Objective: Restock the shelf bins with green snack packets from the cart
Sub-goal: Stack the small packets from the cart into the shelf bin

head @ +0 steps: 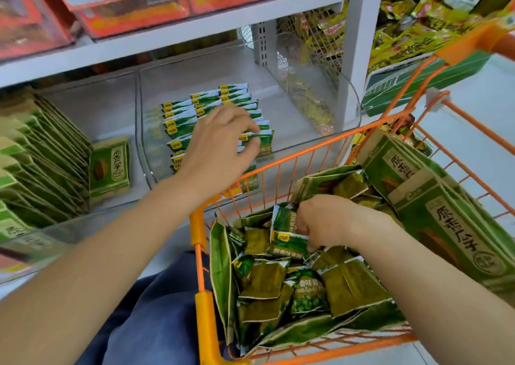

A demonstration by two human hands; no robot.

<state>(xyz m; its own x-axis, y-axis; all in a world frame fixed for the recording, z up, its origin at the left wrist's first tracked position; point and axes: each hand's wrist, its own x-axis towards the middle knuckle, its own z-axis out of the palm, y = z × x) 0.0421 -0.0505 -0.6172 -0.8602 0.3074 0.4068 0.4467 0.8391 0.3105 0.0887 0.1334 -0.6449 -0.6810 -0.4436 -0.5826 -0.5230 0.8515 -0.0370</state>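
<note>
Green snack packets (289, 244) | light, soft, crinkly; pinch edge | right hand (326, 222) grasping one in cart (200, 225) | left hand (223, 144) spread, empty, over bin (348, 105)

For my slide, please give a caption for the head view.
Left hand arranges green packets in clear bin; right hand grabs more from orange cart.

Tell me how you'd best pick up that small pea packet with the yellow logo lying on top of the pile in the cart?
Pinch the pea packet by its flat sealed top edge, coming from above. It lies face up on the loose pile in the orange cart, so that thin edge is exposed; the right hand already has fingers on its right side.
</note>
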